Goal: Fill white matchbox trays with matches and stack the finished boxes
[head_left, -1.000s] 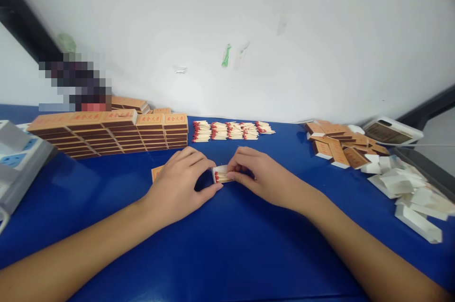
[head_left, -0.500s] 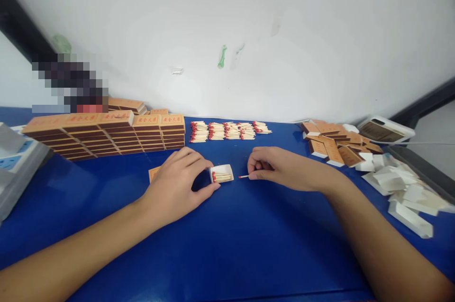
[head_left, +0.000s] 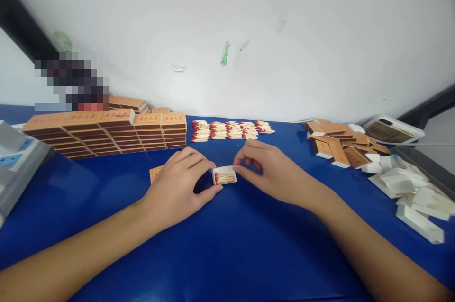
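Note:
My left hand [head_left: 183,181] has its thumb and fingers closed around the left end of a small white matchbox tray [head_left: 224,169]. Red-tipped matches [head_left: 225,178] lie in the tray, heads toward the left. At the tray's right end, the thumb and forefinger of my right hand [head_left: 265,167] are pinched together by its upper corner. Whether a match is between those fingertips cannot be made out. Part of an orange matchbox cover [head_left: 155,174] shows from behind my left hand on the blue table [head_left: 227,250].
Several bundles of matches [head_left: 218,130] lie in a row near the wall. Stacked matchboxes [head_left: 117,133] form a block at the left. Orange covers [head_left: 334,143] and white trays [head_left: 401,181] are heaped at the right, near a phone [head_left: 394,129].
My right hand has moved left, from beside the tray to its right end. The match that stuck out of its fingers is no longer visible there. My left hand keeps its hold.

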